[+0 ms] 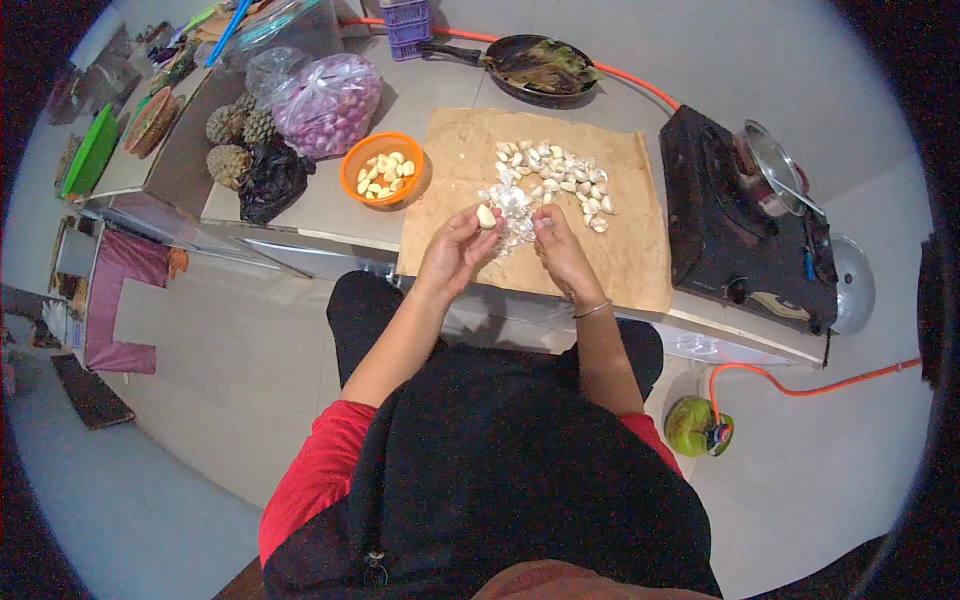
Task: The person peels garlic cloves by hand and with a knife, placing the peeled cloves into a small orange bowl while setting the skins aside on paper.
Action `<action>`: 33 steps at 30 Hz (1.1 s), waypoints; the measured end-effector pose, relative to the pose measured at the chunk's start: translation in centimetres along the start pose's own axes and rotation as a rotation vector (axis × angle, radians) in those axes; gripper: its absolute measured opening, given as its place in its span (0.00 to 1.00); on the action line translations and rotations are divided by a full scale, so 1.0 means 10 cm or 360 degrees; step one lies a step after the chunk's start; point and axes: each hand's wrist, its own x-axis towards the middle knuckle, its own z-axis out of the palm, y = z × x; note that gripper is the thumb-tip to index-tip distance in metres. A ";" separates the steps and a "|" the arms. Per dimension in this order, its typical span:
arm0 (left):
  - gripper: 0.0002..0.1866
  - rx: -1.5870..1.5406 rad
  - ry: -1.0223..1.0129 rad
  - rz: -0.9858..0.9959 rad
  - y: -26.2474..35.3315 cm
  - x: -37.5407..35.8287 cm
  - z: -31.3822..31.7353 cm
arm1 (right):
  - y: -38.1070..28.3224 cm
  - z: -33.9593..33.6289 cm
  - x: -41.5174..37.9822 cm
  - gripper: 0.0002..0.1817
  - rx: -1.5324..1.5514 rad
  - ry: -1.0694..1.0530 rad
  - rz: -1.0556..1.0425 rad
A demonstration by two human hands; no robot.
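My left hand (455, 255) grips a pale, peeled garlic clove (486, 217) between thumb and fingers, over the front of a brown paper sheet (625, 265). My right hand (563, 258) is closed in a pinch a little to the right; what it holds, if anything, is too small to make out. Between and beyond the hands lies a heap of papery garlic skins (515, 205). Unpeeled garlic cloves (575, 178) spread across the paper behind my right hand. An orange basket (349, 189) with peeled cloves stands left of the paper.
To the right is a black gas stove (705, 215) with a metal pot (772, 165). A frying pan (540, 72) sits at the back. Bagged shallots (328, 105) and a black plastic bag (275, 180) stand left. An orange hose (800, 391) runs to a green gas cylinder (687, 428) below.
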 end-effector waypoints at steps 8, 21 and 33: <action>0.16 0.1292 0.0576 0.0816 0.67 -0.02 0.10 | -0.45 -0.34 0.04 0.17 -0.1043 0.0389 0.0041; 0.11 0.1741 0.0540 0.0913 0.67 0.12 0.03 | -0.46 -0.25 0.70 0.14 -0.1561 0.0051 -0.0268; 0.18 0.1202 0.0155 0.0313 -0.22 0.22 0.47 | -0.79 -0.16 0.01 0.16 -0.1030 0.0147 -0.0315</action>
